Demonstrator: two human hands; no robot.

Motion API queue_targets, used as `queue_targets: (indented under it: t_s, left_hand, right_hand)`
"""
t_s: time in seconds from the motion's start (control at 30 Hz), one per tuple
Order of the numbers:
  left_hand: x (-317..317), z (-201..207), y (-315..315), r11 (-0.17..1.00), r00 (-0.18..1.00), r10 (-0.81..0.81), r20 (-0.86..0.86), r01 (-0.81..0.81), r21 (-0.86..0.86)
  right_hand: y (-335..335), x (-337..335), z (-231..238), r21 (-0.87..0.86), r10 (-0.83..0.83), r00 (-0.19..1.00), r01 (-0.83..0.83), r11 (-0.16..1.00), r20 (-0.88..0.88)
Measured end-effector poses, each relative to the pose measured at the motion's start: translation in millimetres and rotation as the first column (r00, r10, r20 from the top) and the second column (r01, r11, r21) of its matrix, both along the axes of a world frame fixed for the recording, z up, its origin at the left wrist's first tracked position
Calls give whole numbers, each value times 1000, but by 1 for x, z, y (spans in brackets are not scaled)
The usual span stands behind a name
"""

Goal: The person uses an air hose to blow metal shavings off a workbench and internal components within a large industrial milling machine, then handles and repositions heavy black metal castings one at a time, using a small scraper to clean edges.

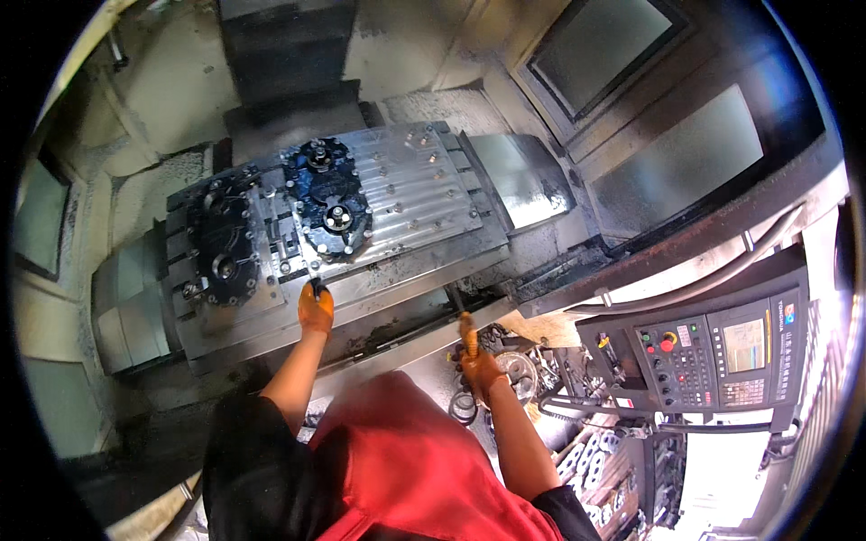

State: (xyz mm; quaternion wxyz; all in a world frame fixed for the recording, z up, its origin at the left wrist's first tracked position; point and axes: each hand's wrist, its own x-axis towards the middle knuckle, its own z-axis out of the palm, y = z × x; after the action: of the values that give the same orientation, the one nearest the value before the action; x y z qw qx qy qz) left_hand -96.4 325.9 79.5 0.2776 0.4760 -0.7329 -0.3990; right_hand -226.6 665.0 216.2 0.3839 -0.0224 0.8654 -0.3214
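My left hand [316,308], in an orange work glove, is at the front edge of the metal fixture plate [415,176]. Its fingers are closed around something small and dark, too unclear to name. Close by on the plate lies a dark cast part [336,194] with two round hubs, bolts and clamps around it. A similar black cast part [221,243] sits farther left. Over the machine's front ledge, my gloved right hand [482,365] is closed on a slim dark rod [458,299] that points away from me. The rod's far end is hard to make out.
The plate lies inside a machine enclosure with windowed doors [677,153] at right. A control panel [713,356] with a screen and a red knob stands at lower right. Below my right hand are a round metal wheel [517,374] and several metal castings [591,460].
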Motion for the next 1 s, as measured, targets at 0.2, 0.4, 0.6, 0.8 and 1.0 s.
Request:
queue_targets:
  t_s: [0.2, 0.4, 0.6, 0.8, 1.0]
  left_hand:
    - [89, -26, 35, 997, 997, 71, 34, -71, 1]
    - [114, 7, 59, 992, 992, -88, 86, 80, 97]
    - [72, 37, 63, 963, 955, -241, 172, 258, -82]
    - [-107, 46, 11, 856, 835, -392, 387, 485, -179]
    - [-272, 19, -35, 862, 813, -375, 445, 483, -155]
  right_hand:
    - [32, 9, -49, -64, 199, 977, -204, 977, -77]
    - [31, -1, -54, 48, 291, 922, -289, 956, -255]
    - [24, 9, -14, -109, 107, 994, -105, 988, 13]
    - [0, -9, 23, -35, 77, 997, -78, 996, -30]
    - [-81, -69, 39, 62, 41, 999, -43, 997, 28]
